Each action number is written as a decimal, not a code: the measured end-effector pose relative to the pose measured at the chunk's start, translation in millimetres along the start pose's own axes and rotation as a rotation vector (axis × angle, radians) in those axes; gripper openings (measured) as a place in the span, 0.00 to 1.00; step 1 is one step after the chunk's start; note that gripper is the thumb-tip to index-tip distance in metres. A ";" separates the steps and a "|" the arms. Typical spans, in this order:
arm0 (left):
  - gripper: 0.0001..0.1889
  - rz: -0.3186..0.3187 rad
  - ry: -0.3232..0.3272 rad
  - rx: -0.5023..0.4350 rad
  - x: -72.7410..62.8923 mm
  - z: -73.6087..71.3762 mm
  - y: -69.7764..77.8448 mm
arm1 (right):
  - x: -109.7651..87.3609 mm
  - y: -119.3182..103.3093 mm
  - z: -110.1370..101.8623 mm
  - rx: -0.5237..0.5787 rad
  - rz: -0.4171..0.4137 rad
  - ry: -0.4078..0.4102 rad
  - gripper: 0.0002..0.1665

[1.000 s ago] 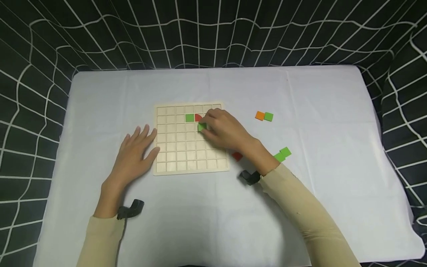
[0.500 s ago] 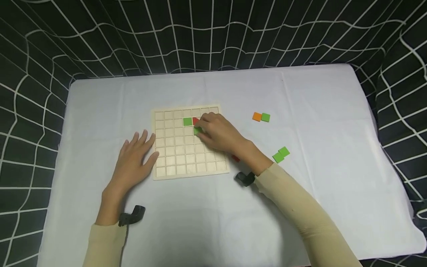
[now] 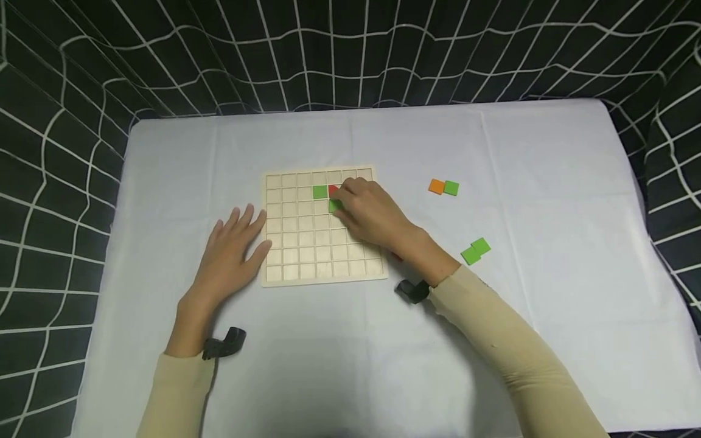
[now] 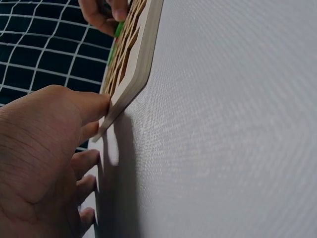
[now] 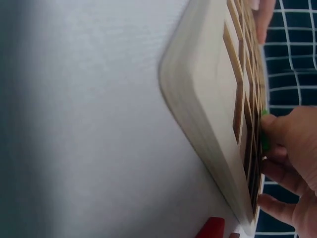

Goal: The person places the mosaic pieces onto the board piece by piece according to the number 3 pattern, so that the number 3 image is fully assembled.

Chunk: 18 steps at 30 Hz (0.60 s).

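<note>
A pale wooden board (image 3: 298,272) divided into small square cells lies on the white table. My right hand (image 3: 378,213) is over its upper right part, pinching a green square tile (image 3: 333,206) between thumb and fingers; the right wrist view shows the thumb against this green tile (image 5: 265,134). Just above it sits a red piece (image 3: 332,189), partly hidden by the fingers, with another green tile (image 3: 320,192) in the cell to its left. My left hand (image 3: 230,258) lies with fingers spread, thumb and fingertips at the board's left edge (image 4: 131,82).
Right of the board lie an orange tile (image 3: 436,186) beside a green one (image 3: 451,188). Nearer are two overlapping green tiles (image 3: 475,250). A red piece (image 5: 212,228) lies by the board's right edge, mostly under my right wrist. White netting (image 3: 350,73) surrounds the table (image 3: 339,353).
The whole head view shifts slightly. My right hand stays at the same cell with the green tile, its fingers moving only a little. The left hand remains at the board's edge.
</note>
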<state>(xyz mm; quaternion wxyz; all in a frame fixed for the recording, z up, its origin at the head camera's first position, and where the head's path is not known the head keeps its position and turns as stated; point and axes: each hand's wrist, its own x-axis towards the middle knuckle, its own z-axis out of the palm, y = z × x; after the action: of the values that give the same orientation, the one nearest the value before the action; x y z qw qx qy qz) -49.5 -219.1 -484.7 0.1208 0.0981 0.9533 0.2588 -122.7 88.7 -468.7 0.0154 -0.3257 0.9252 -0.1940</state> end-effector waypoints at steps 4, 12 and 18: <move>0.34 -0.002 0.003 0.002 -0.3 -2.3 -1.6 | 2.9 -4.3 -0.6 -0.005 0.008 -0.018 0.15; 0.34 -0.006 -0.001 0.002 2.0 -3.1 0.7 | 3.5 -6.0 -4.5 0.031 0.044 -0.012 0.15; 0.34 -0.002 -0.002 -0.004 -0.1 -1.7 -1.0 | 2.9 -5.5 -4.3 0.062 0.066 -0.011 0.15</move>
<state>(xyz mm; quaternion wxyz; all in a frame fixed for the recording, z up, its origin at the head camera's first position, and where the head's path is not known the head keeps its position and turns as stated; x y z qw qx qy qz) -50.0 -220.8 -483.8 0.1221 0.0971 0.9528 0.2603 -122.4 84.5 -462.4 0.0370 -0.2955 0.9288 -0.2205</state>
